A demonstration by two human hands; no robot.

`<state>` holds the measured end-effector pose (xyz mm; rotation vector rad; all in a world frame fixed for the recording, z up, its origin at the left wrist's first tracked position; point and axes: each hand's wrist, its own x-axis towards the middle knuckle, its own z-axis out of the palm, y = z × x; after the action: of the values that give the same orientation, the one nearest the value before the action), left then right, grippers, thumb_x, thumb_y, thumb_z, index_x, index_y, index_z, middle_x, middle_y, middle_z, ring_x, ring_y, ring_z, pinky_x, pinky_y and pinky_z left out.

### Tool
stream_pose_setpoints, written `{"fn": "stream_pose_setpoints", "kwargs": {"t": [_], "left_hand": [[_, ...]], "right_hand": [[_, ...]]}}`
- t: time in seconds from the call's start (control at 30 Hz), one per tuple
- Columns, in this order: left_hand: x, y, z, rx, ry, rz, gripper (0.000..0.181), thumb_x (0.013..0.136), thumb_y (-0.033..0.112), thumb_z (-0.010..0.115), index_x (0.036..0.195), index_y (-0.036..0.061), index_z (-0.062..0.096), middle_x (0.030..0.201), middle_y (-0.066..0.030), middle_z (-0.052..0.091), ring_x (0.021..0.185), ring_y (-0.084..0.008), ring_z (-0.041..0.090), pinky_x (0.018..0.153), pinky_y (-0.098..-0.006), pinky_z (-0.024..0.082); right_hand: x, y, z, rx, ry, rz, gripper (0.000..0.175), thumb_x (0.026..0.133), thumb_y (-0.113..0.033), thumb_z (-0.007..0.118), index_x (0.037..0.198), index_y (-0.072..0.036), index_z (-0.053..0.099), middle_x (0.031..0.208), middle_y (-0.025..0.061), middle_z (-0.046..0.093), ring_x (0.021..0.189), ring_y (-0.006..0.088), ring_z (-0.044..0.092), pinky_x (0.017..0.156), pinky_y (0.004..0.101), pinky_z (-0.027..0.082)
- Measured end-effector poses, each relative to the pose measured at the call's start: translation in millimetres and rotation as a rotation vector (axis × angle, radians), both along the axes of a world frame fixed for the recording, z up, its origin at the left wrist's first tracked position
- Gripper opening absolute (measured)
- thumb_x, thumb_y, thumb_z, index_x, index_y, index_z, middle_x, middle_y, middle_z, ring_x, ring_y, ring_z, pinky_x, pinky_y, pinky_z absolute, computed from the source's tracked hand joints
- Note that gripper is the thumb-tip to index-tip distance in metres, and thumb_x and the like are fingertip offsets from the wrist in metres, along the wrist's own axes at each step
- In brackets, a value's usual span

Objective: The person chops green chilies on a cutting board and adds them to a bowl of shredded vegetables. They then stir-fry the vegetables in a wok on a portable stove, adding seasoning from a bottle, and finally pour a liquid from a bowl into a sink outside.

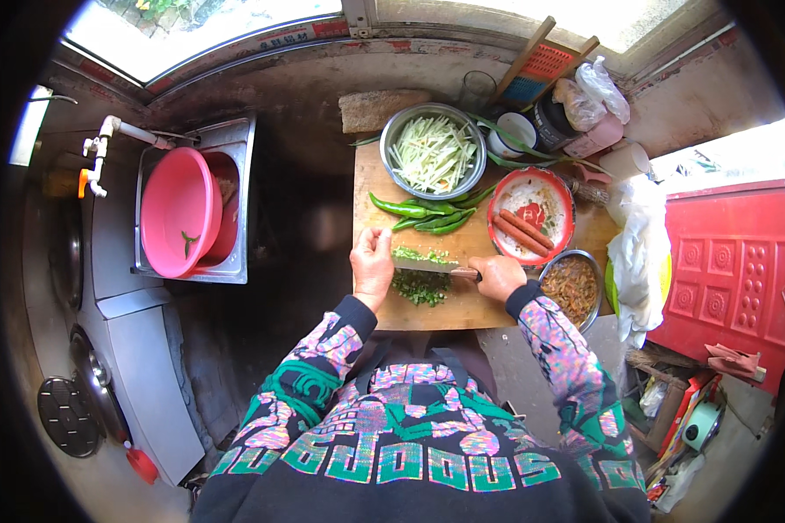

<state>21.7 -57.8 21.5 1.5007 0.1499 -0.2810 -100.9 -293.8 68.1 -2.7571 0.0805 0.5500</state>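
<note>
My right hand [497, 277] grips the wooden handle of a kitchen knife [425, 265], its blade low over the wooden cutting board [366, 170]. Chopped green pieces [421, 286] lie on the near side of the blade, and paler chopped bits [409, 253] on its far side. My left hand [373, 265] is at the board's left edge near the blade's tip, thumb and fingertips close together; whether they pinch something is not clear. Several green chili peppers [425, 212] lie beyond the knife. Behind them stands a metal bowl [387, 163] of pale shredded vegetable [433, 153].
An enamel plate [566, 202] with two sausages [523, 232] and a metal bowl [595, 314] of shredded food stand at the right. Behind are a white enamel mug [515, 134] and a glass [477, 88]. A pink basin [176, 209] sits in the sink [239, 261] at left.
</note>
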Motion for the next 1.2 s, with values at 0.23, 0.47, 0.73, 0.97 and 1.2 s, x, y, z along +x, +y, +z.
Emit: {"fn": "stream_pose_setpoints", "kwargs": {"t": [0.23,0.47,0.73,0.97,1.2], "left_hand": [[26,13,-18,-0.123,0.117,0.016,0.008,0.093,0.006,0.07,0.089,0.0047,0.063,0.07,0.0093,0.049,0.061,-0.0005,0.039,0.055,-0.0193,0.033],[29,20,-20,-0.194,0.103,-0.031,0.007,0.093,0.006,0.07,0.094,0.0045,0.063,0.069,0.0067,0.056,0.054,-0.0009,0.044,0.049,-0.0188,0.035],[30,17,-28,-0.128,0.097,-0.055,0.008,0.093,0.005,0.069,0.091,0.006,0.061,0.067,0.0044,0.055,0.05,-0.0038,0.046,0.048,-0.0204,0.038],[23,9,-36,-0.039,-0.048,-0.036,0.005,0.092,0.003,0.068,0.091,0.0039,0.064,0.072,0.0085,0.054,0.061,-0.0007,0.042,0.055,-0.0199,0.035],[16,-3,-1,0.14,-0.079,-0.105,0.009,0.092,0.01,0.068,0.088,0.0038,0.064,0.065,0.0089,0.048,0.059,-0.001,0.039,0.053,-0.0215,0.034]], "right_hand": [[15,33,51,0.0,0.094,-0.041,0.018,0.085,-0.029,0.067,0.094,-0.013,0.068,0.078,0.0176,0.07,0.075,0.0391,0.069,0.067,0.0524,0.053],[0,51,49,0.044,0.179,-0.113,0.018,0.084,-0.021,0.064,0.098,-0.009,0.068,0.083,0.0215,0.07,0.08,0.0413,0.069,0.071,0.0543,0.053],[-4,45,40,0.059,0.176,-0.113,0.02,0.083,-0.02,0.062,0.099,-0.015,0.074,0.082,0.0199,0.071,0.079,0.04,0.069,0.072,0.0534,0.053],[-3,34,18,0.009,0.157,-0.118,0.019,0.084,-0.021,0.06,0.095,-0.013,0.073,0.084,0.0191,0.071,0.081,0.039,0.07,0.073,0.052,0.054],[-40,48,-3,0.192,0.053,-0.271,0.016,0.083,-0.019,0.065,0.097,-0.011,0.071,0.083,0.0219,0.07,0.082,0.0421,0.068,0.074,0.0532,0.053]]}}
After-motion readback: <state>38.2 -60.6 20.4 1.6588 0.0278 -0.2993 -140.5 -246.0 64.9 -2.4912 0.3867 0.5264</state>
